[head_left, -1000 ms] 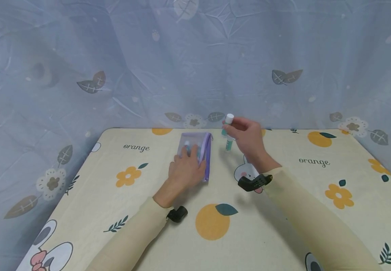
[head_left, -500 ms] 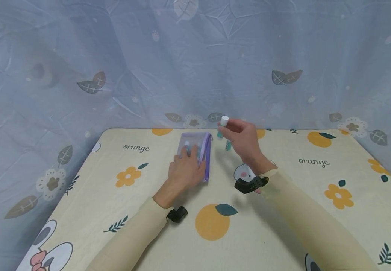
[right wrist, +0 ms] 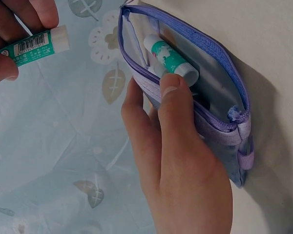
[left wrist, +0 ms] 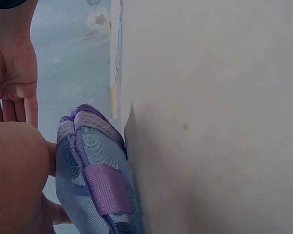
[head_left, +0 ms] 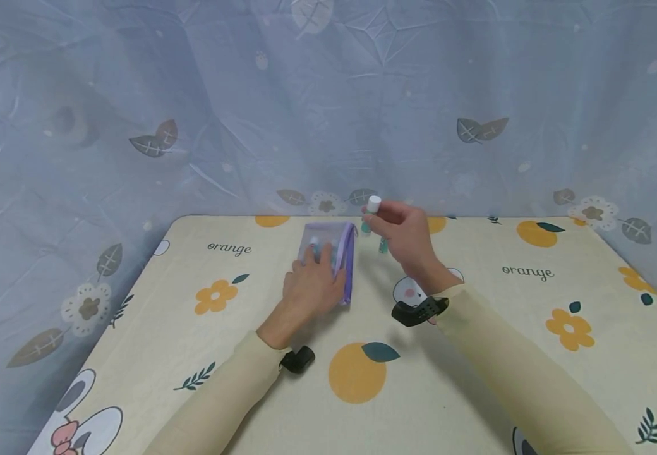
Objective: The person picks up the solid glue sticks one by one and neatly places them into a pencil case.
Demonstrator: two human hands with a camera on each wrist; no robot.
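Observation:
A purple-edged mesh zip pouch [head_left: 349,281] lies at the middle back of the table, its mouth facing right. My left hand [head_left: 314,287] holds it, fingers over the top side and thumb at the rim. Through the gaping mouth in the right wrist view, a green glue stick with white ends [right wrist: 172,59] shows inside, close by the left thumb [right wrist: 172,90]. My right hand [head_left: 410,237] pinches another glue stick [right wrist: 35,48], white cap up, just right of the pouch. A further green tube [head_left: 383,245] is partly hidden behind the right hand.
An orange-printed cloth [head_left: 448,392] covers the table. A pale blue patterned curtain [head_left: 328,114] hangs right behind its back edge. Each wrist wears a black camera strap [head_left: 419,311].
My right hand has moved left and slightly down, bringing its glue stick nearer the pouch and covering more of the tube behind. The left hand and pouch have stayed put.

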